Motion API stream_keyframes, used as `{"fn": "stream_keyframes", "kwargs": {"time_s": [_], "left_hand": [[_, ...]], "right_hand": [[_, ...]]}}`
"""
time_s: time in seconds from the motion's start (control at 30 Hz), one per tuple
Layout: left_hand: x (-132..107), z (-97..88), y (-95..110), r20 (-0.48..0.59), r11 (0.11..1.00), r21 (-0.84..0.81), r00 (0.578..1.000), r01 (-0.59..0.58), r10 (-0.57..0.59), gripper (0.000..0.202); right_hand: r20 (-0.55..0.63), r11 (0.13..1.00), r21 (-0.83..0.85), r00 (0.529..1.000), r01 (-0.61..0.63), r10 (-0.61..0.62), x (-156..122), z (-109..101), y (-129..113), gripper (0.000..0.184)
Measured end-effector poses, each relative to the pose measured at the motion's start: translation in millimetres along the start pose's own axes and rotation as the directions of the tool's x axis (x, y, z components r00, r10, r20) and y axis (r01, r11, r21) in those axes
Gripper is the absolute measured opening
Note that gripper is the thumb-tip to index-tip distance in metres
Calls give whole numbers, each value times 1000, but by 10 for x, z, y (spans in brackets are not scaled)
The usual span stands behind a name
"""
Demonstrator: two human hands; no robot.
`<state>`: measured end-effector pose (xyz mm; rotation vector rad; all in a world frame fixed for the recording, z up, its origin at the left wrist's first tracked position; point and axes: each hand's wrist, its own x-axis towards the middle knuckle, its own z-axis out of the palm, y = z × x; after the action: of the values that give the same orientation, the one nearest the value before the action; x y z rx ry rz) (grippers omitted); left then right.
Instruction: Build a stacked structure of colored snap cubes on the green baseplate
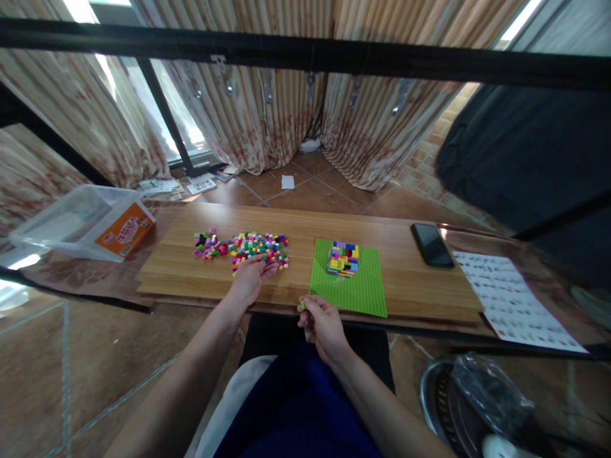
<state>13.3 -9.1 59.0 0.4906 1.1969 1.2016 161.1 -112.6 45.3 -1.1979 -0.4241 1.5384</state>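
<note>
My left hand (251, 277) reaches over the near side of a pile of small multicoloured bricks (258, 243), its fingers stretched out over them. Whether a fingertip touches a brick is too small to tell. In my right hand (324, 322), a small lime-green brick (302, 305) is pinched between thumb and fingers, just off the table's front edge. Right of centre lies a green baseplate (367, 280). On its upper part stands a blocky build (343, 259) of yellow, blue, red and other coloured bricks.
A smaller heap of pink, green and dark pieces (210, 245) lies left of the pile. Farther left stands a clear plastic bin (86, 219) with an orange label. A black phone (432, 245) and a printed sheet (515, 299) lie on the right. A dark bar (305, 56) crosses above.
</note>
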Motion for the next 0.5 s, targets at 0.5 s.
{"fn": "stream_keyframes", "kwargs": {"time_s": [0.5], "left_hand": [[-631, 49, -122, 356, 950, 287, 934, -124, 15, 34]], "right_hand": [[176, 995, -60, 982, 83, -71, 136, 132, -284, 32]]}}
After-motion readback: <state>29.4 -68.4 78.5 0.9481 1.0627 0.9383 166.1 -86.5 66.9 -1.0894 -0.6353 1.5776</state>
